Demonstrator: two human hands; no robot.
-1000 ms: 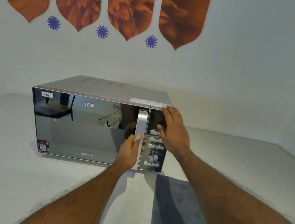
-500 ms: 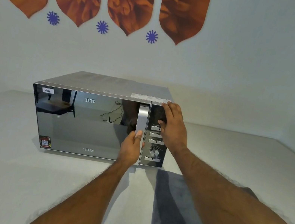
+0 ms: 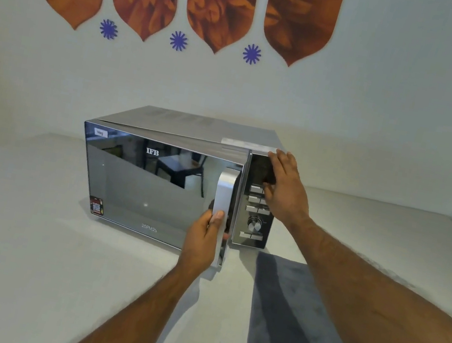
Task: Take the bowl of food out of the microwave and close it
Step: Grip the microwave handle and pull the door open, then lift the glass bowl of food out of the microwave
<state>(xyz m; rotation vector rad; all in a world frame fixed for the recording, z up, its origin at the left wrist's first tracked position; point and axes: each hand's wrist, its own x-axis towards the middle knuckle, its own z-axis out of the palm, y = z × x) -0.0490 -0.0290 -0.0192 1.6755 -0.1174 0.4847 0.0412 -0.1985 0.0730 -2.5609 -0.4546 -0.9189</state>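
Note:
A silver microwave (image 3: 190, 124) with a mirrored door (image 3: 149, 188) stands on a white counter (image 3: 27, 227). Its door is swung out a little at the right edge, hinged on the left. My left hand (image 3: 205, 240) grips the lower part of the vertical silver door handle (image 3: 226, 189). My right hand (image 3: 283, 190) lies flat against the black control panel (image 3: 252, 230), fingers spread over its upper part and top corner. The inside of the microwave is hidden behind the door, and no bowl of food shows.
A dark grey cloth (image 3: 298, 320) lies on the counter in front of the microwave's right side, under my right forearm. A wall with orange flower-print panels (image 3: 215, 0) rises close behind the microwave.
The door was flush with the body and now stands pulled out a little at its handle side, my left hand drawn toward me with it. My right hand has stayed on the control panel.

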